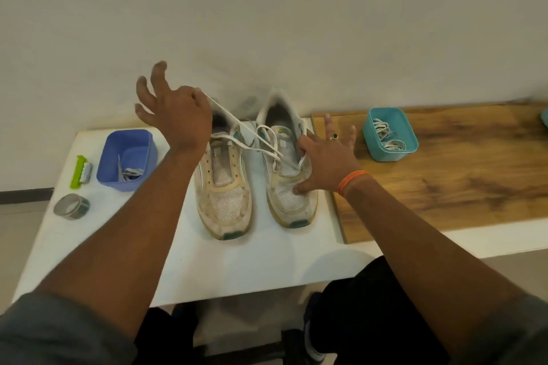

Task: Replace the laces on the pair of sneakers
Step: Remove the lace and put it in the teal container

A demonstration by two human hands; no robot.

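head view: left hand (175, 115) pinches the flat white lace (237, 124), drawing it out of the worn white mesh sneaker (289, 187); right hand (323, 163), fingers spread, steadies it.

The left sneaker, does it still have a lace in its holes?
No, the left sneaker shows bare holes, while the white lace runs only through the right sneaker.

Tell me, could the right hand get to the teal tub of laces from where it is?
Probably yes. The right hand rests on the right sneaker, and the teal tub stands just beyond it on the wooden board, with nothing between.
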